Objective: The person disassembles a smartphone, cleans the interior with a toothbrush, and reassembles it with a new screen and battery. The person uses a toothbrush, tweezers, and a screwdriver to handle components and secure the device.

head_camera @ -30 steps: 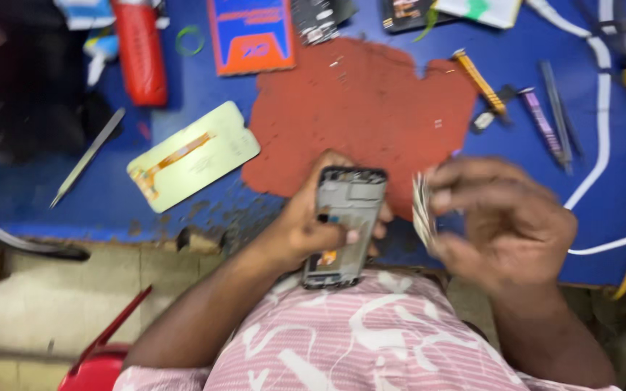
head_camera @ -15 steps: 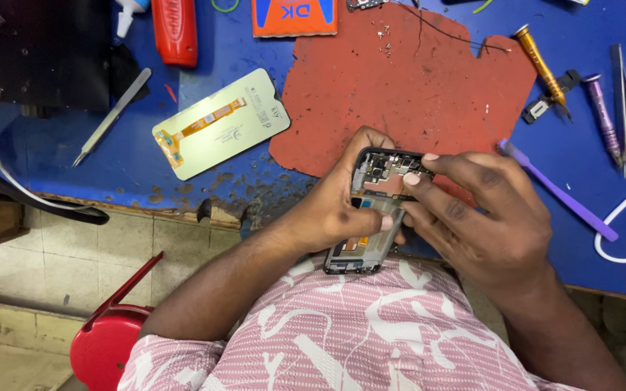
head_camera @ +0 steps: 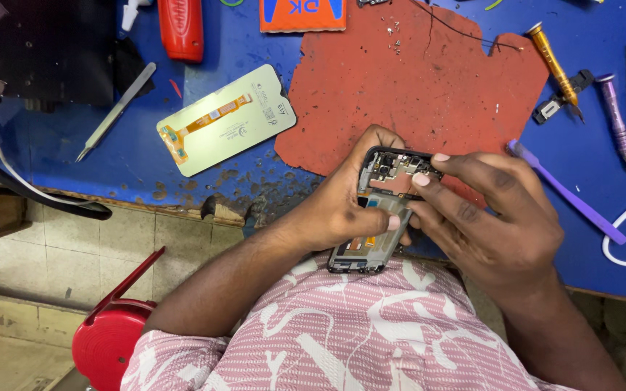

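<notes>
The left hand (head_camera: 342, 213) wraps around an opened phone (head_camera: 374, 217), clamping its frame from the side above the shirt (head_camera: 342, 326). The right hand (head_camera: 494, 224) pinches the phone's top edge with 2 fingertips (head_camera: 422, 179), near the red mat (head_camera: 414, 87).

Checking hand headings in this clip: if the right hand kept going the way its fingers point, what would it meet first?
The right hand points left across the opened phone frame, its fingertips already on it. Just beyond lies the left hand gripping that frame, so it would probably meet that next, though depth is hard to judge.
</notes>
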